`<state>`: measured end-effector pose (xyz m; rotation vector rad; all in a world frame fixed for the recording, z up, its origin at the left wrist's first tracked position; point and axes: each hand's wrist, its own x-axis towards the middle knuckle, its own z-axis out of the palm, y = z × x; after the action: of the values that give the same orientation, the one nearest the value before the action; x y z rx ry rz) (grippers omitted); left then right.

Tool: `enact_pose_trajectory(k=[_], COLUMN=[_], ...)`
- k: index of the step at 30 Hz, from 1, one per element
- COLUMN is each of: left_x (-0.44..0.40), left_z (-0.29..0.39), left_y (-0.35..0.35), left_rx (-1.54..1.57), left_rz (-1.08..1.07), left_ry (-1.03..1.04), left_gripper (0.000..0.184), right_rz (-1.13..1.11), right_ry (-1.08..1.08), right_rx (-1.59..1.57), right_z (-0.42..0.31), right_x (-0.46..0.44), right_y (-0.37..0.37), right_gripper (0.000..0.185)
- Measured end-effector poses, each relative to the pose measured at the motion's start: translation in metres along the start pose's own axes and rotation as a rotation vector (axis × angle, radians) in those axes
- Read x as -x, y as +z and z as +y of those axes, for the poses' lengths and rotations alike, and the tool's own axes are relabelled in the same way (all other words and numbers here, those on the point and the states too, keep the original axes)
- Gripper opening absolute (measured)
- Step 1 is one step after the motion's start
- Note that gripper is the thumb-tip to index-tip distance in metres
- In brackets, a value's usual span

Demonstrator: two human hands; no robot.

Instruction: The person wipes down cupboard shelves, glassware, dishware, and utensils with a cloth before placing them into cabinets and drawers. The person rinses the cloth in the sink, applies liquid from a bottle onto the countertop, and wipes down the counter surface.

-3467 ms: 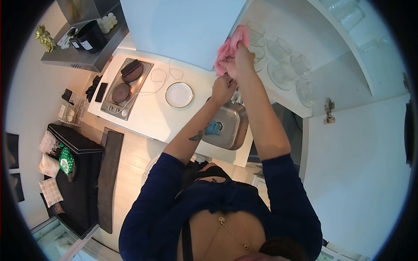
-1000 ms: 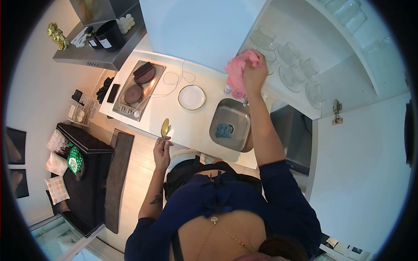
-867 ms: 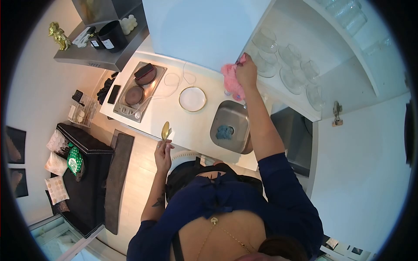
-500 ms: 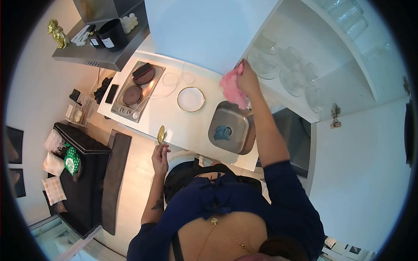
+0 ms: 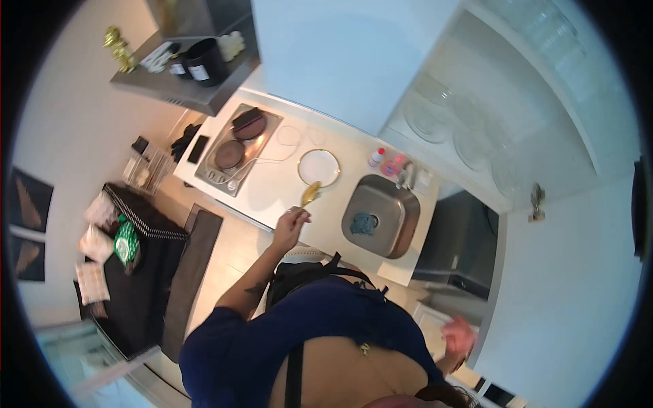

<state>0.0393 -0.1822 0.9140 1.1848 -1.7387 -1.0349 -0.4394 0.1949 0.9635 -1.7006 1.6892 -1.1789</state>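
My left hand [image 5: 291,227] is closed on gold cutlery [image 5: 311,193], a spoon and what looks like a fork, just in front of the gold-rimmed white plate [image 5: 319,167]. Down at the lower right, beside my body, my right hand [image 5: 453,359] is closed on the pink cloth [image 5: 460,333], both blurred. A blue cloth [image 5: 364,224] lies in the steel sink [image 5: 401,234]. Behind the sink stand a red-capped white bottle [image 5: 376,158], a pink bottle [image 5: 392,165] and the faucet [image 5: 407,176].
A hob [image 5: 219,177] with a white cable is on the left of the counter [image 5: 262,200]. Glassware [image 5: 428,112] stands in the open cupboard at upper right, its door [image 5: 564,272] swung out. A range hood [image 5: 166,92] holds a black candle jar [image 5: 206,62].
My right hand has moved from the cupboard edge down to the lower right with the pink cloth. My left hand has moved the cutlery rightwards, closer to the plate. The view has shifted.
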Motion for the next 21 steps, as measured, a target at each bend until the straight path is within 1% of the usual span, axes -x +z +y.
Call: enact_pose_trajectory(k=[1,2,3,4,5,6,8,9,10,12,13,15,16,18,21], left_x=[-0.005,-0.009,-0.014,-0.021,-0.028,-0.031,-0.033,-0.042,-0.043,-0.04,-0.038,-0.033,-0.029,-0.024,-0.024], left_z=[-0.004,-0.007,0.007,0.018,0.026,0.031,0.038,0.041,0.047,0.046,0.047,0.049,0.049,0.048,0.038], left_y=[0.007,0.015,0.017,0.022,0.025,0.028,0.038,0.039,0.04,0.046,0.045,0.044,0.044,0.045,0.049], left_rx=[0.043,0.087,0.072,0.075,0.103,0.128,0.125,0.123,0.122,0.192,0.192,0.111,0.113,0.248,0.304], left_rz=[-0.012,-0.032,-0.056,-0.03,-0.095,-0.162,-0.171,-0.192,-0.211,-0.21,-0.197,-0.233,-0.216,-0.193,-0.156], left_ry=[0.013,0.03,0.015,0.007,0.021,0.036,0.059,0.1,0.089,0.008,0.013,-0.063,-0.062,-0.083,-0.061], left_gripper=[0.023,0.023,0.019,0.019,0.021,0.023,0.024,0.026,0.027,0.027,0.027,0.027,0.027,0.027,0.027], right_rz=[0.088,0.186,0.173,0.62,0.998,1.035,0.897,0.846,0.79,0.669,0.606,0.478,0.414,0.304,0.141], right_ry=[0.316,0.632,0.609,0.616,0.547,0.573,0.666,0.695,0.722,0.773,0.794,0.817,0.828,0.829,0.807], right_rx=[0.295,0.595,0.593,-0.261,-1.151,-1.199,-1.0,-0.979,-0.956,-0.947,-0.941,-0.938,-0.939,-0.937,-0.93], right_z=[0.007,0.014,0.012,0.005,-0.002,-0.006,-0.006,-0.003,-0.002,0.003,0.005,0.009,0.01,0.013,0.017], right_x=[0.037,0.059,0.048,0.046,0.038,0.027,0.024,0.017,0.012,0.0,-0.008,-0.024,-0.032,-0.052,-0.086], right_y=[-0.018,-0.029,-0.019,0.0,0.011,0.021,0.032,0.04,0.046,0.059,0.068,0.081,0.086,0.099,0.118], right_gripper=[0.034,0.032,0.032,0.037,0.044,0.044,0.045,0.045,0.045,0.046,0.046,0.047,0.047,0.048,0.049])
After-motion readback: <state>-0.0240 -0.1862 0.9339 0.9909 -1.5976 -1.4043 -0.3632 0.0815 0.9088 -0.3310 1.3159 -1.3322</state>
